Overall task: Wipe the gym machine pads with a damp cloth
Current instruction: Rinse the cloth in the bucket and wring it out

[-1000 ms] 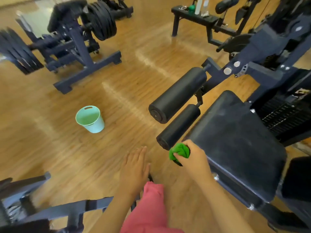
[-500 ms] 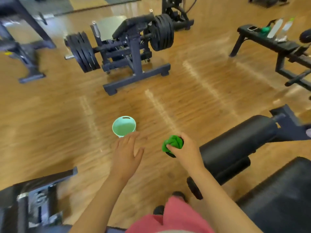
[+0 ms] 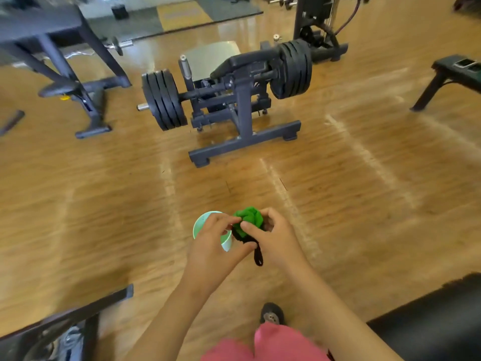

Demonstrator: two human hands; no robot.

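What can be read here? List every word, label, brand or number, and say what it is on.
No text is legible in this view.
On the yellow floor mat: a grey marking, too blurred to read.
On the yellow tag of the left machine: too small to read.
On the weight plates: no figures legible.
On the green cloth and the bucket: no print shows.

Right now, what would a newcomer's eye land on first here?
The bright green cloth stands out first, bunched low in the centre and gripped by both the left hand and the right hand. Partly hidden behind the left hand, a mint bucket sits on the wooden floor. Farther back in the middle stands a dark machine with black weight plates on each side.
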